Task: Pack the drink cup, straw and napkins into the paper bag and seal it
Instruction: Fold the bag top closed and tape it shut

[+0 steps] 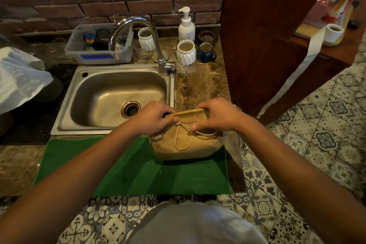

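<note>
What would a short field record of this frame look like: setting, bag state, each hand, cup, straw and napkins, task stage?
setting: counter beside a steel sink, green mat in front
bag: brown paper bag stands on the mat, top folded over, twine handles hanging down its near side
left hand: left hand pinches the left end of the folded top
right hand: right hand pinches the right end
cup, straw, napkins: none visible; bag closed, contents cannot be checked
stage: closing the top; no seal visible

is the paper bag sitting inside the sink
No, the paper bag stands on the green mat in front of the sink, with both hands folding its top.
</note>
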{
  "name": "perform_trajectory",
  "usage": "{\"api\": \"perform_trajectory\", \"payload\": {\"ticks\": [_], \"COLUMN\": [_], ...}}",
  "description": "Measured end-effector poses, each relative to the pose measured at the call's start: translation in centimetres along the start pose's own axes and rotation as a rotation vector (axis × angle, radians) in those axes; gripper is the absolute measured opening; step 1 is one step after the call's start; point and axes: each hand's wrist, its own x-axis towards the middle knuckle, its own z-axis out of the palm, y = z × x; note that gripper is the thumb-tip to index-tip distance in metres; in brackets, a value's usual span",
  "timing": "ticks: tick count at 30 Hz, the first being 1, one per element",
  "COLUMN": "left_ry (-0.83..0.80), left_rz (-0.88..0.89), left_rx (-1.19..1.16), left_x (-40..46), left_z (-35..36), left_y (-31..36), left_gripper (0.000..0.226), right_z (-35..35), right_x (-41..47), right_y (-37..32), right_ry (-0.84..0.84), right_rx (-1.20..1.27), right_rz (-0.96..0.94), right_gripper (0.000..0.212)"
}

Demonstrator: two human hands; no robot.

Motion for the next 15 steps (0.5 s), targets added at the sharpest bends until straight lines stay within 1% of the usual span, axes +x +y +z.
{"api": "perform_trajectory", "payload": {"ticks": [2, 3, 5, 7, 8, 9, 10, 11, 13, 15], "left_ry": [-0.002, -0.003, 0.001, 0.013, 0.02, 0.025, 0.031, 0.036, 0.046, 0.051], "left_rz": [-0.005, -0.008, -0.01, -0.007, -0.001, 0.006, 0.01, 0.01, 0.007, -0.002], "left_rx": [-0.009, -0.013, -0.007, 0.012, 0.03, 0.049, 0.061, 0.065, 0.062, 0.055], "left_x": [-0.1, -0.1, -0.2, -0.3, -0.3, -0.2, -0.2, -0.2, -0.2, -0.3], "left_z": [0.1, 0.2, 0.3, 0.3, 0.3, 0.2, 0.2, 0.1, 0.0, 0.0], "left_y": [-0.1, -0.2, -0.5, -0.6, -0.6, -0.5, -0.4, -0.4, -0.4, -0.6], "left_gripper": [0.017, 0.017, 0.016, 0.015, 0.016, 0.016, 0.017, 0.018, 0.02, 0.02], "right_z": [0.5, 0.8, 1.1, 1.4, 1.3, 1.1, 0.7, 0.3, -0.3, -0.2], "right_x": [-0.1, -0.1, 0.0, -0.1, -0.2, -0.5, -0.8, -1.2, -1.5, -1.1], "right_y": [-0.4, -0.5, -0.6, -0.5, -0.5, -0.4, -0.3, -0.1, 1.1, 4.0], "right_ry": [0.067, 0.103, 0.142, 0.14, 0.128, 0.121, 0.126, 0.157, 0.295, 0.45], "right_rx": [-0.301, -0.39, -0.432, -0.389, -0.32, -0.2, -0.038, 0.14, 0.423, 0.57], "right_rz": [0.015, 0.022, 0.036, 0.026, 0.017, 0.01, 0.013, 0.02, 0.078, 0.207], "right_gripper": [0.065, 0.07, 0.077, 0.085, 0.089, 0.092, 0.091, 0.084, 0.062, 0.047]}}
